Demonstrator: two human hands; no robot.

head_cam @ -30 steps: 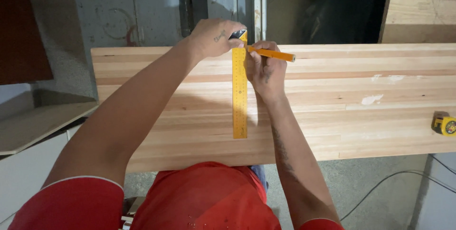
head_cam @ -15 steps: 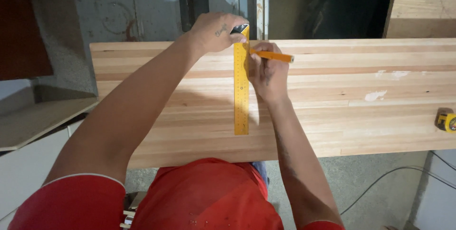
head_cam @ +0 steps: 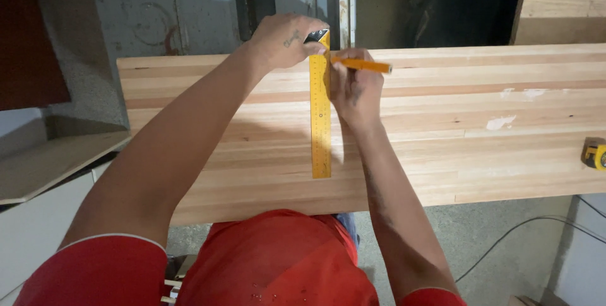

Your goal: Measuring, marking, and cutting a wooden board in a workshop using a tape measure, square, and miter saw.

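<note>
**Figure: one yellow square [head_cam: 320, 116] laid across a wooden panel [head_cam: 454, 135], pencil at its blade.**

Your left hand [head_cam: 284, 41] is clenched on the square's dark stock at the panel's far edge — the blade runs toward the near edge. Your right hand [head_cam: 355, 88] pinches one orange pencil [head_cam: 361, 65], its tip touching the blade's right side near the far edge. The square looks stiff, thin and likely slippery on smooth wood, so press at the stock. The pencil is light; grip low. One yellow tape measure [head_cam: 594, 154] lies by the right edge.
</note>
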